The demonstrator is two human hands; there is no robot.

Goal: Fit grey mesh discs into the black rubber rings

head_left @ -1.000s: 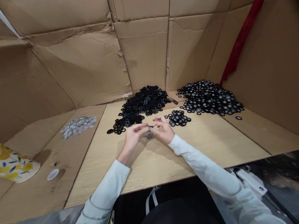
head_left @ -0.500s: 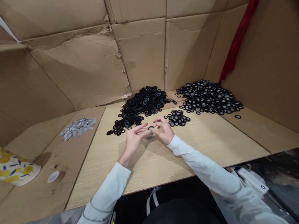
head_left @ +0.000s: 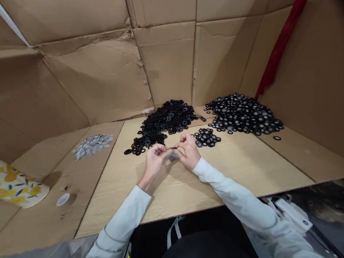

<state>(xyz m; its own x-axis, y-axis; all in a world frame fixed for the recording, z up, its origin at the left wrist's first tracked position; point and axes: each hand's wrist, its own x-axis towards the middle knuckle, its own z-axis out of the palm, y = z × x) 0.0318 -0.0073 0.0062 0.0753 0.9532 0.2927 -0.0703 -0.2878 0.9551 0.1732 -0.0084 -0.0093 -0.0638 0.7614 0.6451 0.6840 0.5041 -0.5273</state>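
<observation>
My left hand (head_left: 155,160) and my right hand (head_left: 189,152) meet over the middle of the board, fingertips pinched from both sides on a small black ring (head_left: 173,148). Whether a disc sits inside this ring is too small to make out. Just under the fingertips, a blurred greyish patch (head_left: 172,157) shows on the board between the hands. Behind my left hand lies a heap of black rings (head_left: 170,116). A small pile of black rings with grey centres (head_left: 205,137) is close to my right hand. Loose grey discs (head_left: 93,145) are spread to the left.
A larger heap of grey-centred rings (head_left: 245,114) stands at the back right. On the left are a roll of white tape (head_left: 63,199) and a patterned cylinder (head_left: 13,184). A small tool (head_left: 201,118) lies between the heaps. Cardboard walls (head_left: 167,63) enclose the back and sides.
My left fingers have curled in from a more stretched pose, and the fingertips of both hands now close on the ring. The whole view has shifted slightly.
</observation>
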